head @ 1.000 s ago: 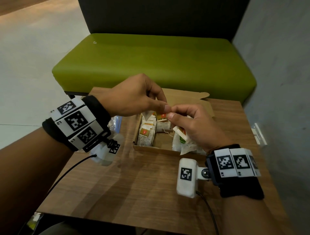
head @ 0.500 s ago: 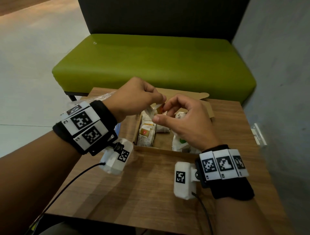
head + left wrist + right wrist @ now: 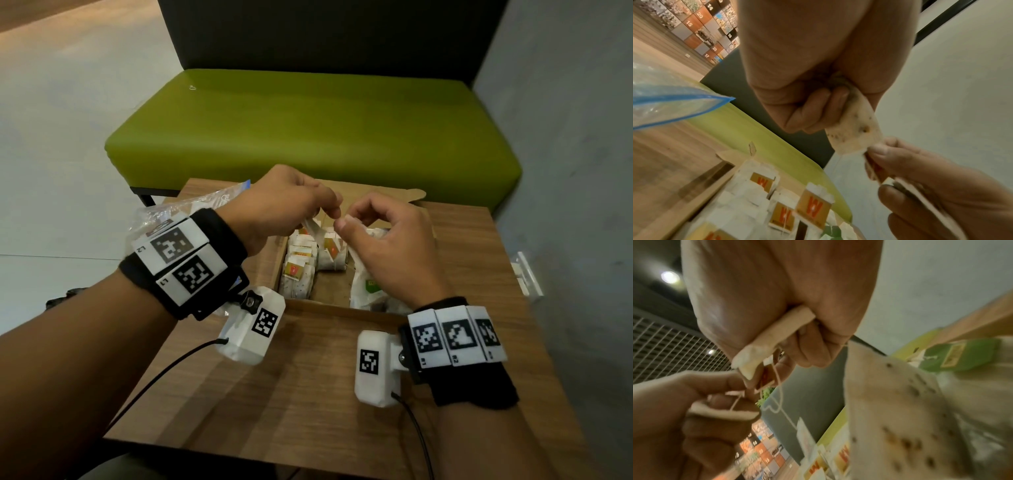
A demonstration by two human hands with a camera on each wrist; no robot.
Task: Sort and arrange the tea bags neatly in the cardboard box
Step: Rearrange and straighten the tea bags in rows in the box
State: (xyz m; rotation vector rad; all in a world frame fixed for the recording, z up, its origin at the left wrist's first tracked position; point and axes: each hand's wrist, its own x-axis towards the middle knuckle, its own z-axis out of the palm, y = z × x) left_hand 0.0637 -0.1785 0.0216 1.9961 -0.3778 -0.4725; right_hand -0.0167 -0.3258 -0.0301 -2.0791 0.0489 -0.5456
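The open cardboard box [image 3: 329, 306] lies on the wooden table, with a row of orange-tagged tea bags [image 3: 297, 270] along its left side and a loose green-tagged pile [image 3: 368, 287] on its right. Above it, my left hand [image 3: 329, 212] pinches one white tea bag [image 3: 855, 128], which hangs down. My right hand [image 3: 342, 222] pinches an orange tag [image 3: 764, 378] at that bag's lower edge. A second tea bag [image 3: 772, 340] lies tucked in the right palm. Thin string [image 3: 777, 379] runs between the hands.
A clear plastic zip bag [image 3: 191, 209] with a blue seal lies at the table's far left, behind my left wrist. The box's flap [image 3: 394, 197] stands open toward a green bench [image 3: 308, 126]. A grey wall [image 3: 565, 171] closes the right side.
Both hands have risen from the box's contents toward its far end. The right hand has left the green-tagged pile, and the fingertips have drawn slightly apart with a tea bag hanging from the left.
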